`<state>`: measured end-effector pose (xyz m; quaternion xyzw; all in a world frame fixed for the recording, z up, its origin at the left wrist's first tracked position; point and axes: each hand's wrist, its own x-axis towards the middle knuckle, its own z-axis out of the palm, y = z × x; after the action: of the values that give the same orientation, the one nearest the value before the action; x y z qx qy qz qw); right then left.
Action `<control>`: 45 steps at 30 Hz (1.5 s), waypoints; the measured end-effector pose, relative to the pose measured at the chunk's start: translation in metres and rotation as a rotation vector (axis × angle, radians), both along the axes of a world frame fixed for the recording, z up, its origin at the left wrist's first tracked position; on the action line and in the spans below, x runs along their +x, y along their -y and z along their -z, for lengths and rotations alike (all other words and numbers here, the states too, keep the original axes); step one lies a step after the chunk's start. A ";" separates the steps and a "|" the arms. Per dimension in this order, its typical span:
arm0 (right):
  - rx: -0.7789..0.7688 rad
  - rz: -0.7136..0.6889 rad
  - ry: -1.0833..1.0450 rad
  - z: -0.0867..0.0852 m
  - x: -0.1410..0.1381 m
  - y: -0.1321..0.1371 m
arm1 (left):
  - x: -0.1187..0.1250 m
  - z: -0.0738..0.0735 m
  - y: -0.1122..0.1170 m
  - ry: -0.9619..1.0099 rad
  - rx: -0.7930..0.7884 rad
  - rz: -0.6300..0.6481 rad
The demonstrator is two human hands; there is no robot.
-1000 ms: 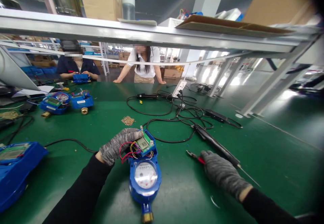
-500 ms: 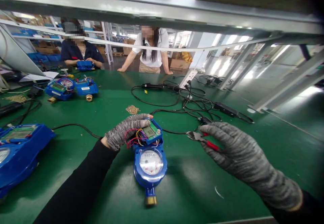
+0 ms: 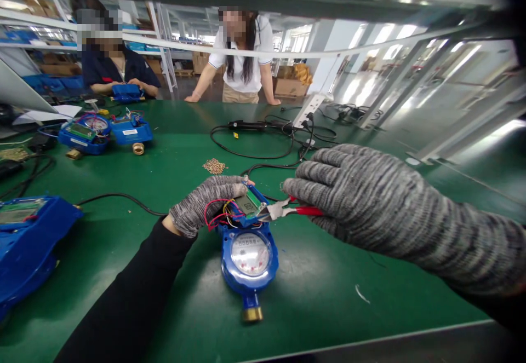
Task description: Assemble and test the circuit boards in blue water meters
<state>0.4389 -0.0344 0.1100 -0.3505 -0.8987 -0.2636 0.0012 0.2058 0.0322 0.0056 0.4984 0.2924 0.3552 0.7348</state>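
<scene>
A blue water meter [image 3: 250, 256] with a round dial and a brass end lies on the green bench in front of me. My left hand [image 3: 209, 203], in a grey knit glove, is closed round the left side of its electronics housing [image 3: 251, 201], which has a small display and loose red, yellow and white wires [image 3: 217, 218]. My right hand [image 3: 349, 193], gloved alike, grips red-handled cutting pliers [image 3: 283, 208]. The jaws of the pliers are at the housing's right lower edge; whether they pinch anything there I cannot tell.
Further blue meters stand at the left [image 3: 36, 242] and back left [image 3: 131, 132]. A pile of small brass screws [image 3: 215, 166] lies beyond my left hand. Black cables and a white power strip [image 3: 309, 111] lie behind. Two people [image 3: 246, 67] are across the bench.
My right hand has moved left with the pliers, bringing their jaws from apart to the housing's edge. My left hand keeps its hold. The camera view has tilted down slightly.
</scene>
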 end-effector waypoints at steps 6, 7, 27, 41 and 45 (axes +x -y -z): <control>0.030 -0.055 0.048 -0.003 -0.003 -0.004 | 0.001 0.001 0.000 0.008 -0.003 -0.008; 0.030 -0.059 0.052 -0.004 -0.004 -0.005 | 0.001 0.001 0.000 0.009 0.000 -0.012; 0.008 -0.057 0.117 -0.008 -0.009 -0.008 | 0.003 -0.002 0.001 0.014 -0.047 -0.031; -0.062 -0.038 0.138 -0.017 -0.016 -0.009 | 0.004 0.000 0.000 0.001 -0.045 0.002; -0.045 -0.060 0.162 -0.019 -0.016 -0.009 | 0.003 -0.002 0.001 0.000 -0.029 0.002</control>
<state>0.4224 -0.0257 0.1290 -0.3009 -0.9117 -0.2704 -0.0714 0.2092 0.0313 0.0072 0.4879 0.2968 0.3501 0.7425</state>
